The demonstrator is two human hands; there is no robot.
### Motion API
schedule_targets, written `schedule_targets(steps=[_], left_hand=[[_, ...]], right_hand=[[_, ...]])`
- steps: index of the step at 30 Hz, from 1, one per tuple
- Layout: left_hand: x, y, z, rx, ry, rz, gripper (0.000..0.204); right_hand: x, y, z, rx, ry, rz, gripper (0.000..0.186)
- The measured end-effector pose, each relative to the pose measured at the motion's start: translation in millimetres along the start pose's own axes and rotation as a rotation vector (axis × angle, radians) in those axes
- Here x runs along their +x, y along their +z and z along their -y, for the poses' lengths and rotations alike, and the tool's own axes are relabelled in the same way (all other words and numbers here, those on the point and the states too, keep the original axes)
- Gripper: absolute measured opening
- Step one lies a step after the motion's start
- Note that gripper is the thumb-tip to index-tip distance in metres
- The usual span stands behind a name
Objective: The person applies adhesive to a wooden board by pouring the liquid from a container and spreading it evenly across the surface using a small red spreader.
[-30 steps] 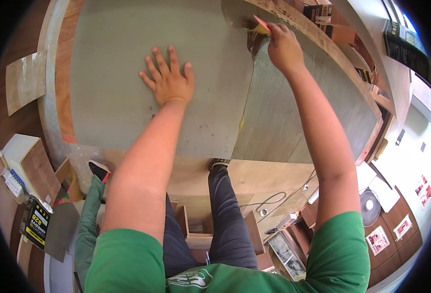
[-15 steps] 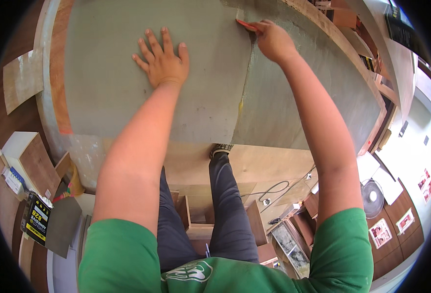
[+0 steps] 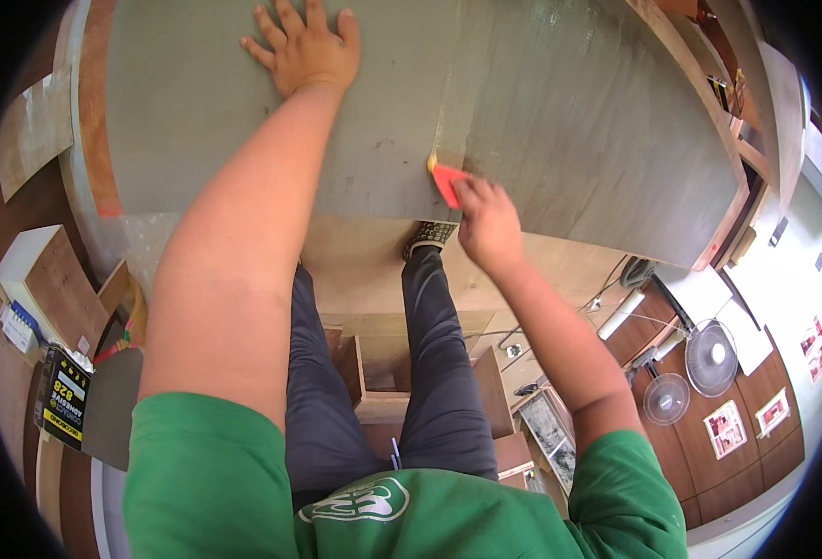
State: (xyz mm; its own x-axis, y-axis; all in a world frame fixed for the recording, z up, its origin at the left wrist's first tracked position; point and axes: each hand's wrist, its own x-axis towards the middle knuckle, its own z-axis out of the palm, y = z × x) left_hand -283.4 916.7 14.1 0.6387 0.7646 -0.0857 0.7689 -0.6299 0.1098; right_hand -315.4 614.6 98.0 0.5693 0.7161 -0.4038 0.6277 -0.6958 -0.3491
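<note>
A large grey-green sheet (image 3: 355, 177) spreads out in front of me, its right part darker and shiny with a wet-looking coat. My left hand (image 3: 313, 51) lies flat on its bare left part with the fingers spread. In my right hand (image 3: 490, 224) is a red plastic spreader (image 3: 449, 185), gripped between thumb and fingers. The spreader's edge meets the sheet close to the near edge. At its tip sits a small yellowish dab of glue (image 3: 432, 162), on the line where the coated and bare parts meet.
A black and yellow adhesive tin (image 3: 62, 396) stands at the lower left beside a wooden box (image 3: 49, 293). Two fans (image 3: 712, 358) are at the right. Open wooden compartments (image 3: 378, 402) lie below, around my legs. A pale wooden edge strip (image 3: 690, 74) borders the sheet's right side.
My right hand has drawn the spreader from the far part of the sheet toward me, down the coat's boundary. My left hand stays flat on the sheet, higher in view.
</note>
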Motion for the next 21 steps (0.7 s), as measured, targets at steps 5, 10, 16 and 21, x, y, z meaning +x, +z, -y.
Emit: schedule_targets(steps=[5,10,16,21], left_hand=[[2.0,-0.6,1.1,-0.033,-0.018,0.050,0.068],[3.8,0.1,0.7,-0.028,-0.013,0.032,0.067],[7.1,11.7,13.9,0.021,0.005,-0.034,0.068],[5.3,20.3,12.4,0.001,0.010,-0.037,0.068]], right_hand=[[-74.6,31.9,29.9,0.113,0.073,0.106,0.052],[-84.7,13.1,47.6,0.519,0.134,0.016,0.044],[23.3,-60.8,36.9,0.873,0.144,-0.220,0.033],[162.4,-101.7,13.3,0.348,-0.036,-0.495,0.033]])
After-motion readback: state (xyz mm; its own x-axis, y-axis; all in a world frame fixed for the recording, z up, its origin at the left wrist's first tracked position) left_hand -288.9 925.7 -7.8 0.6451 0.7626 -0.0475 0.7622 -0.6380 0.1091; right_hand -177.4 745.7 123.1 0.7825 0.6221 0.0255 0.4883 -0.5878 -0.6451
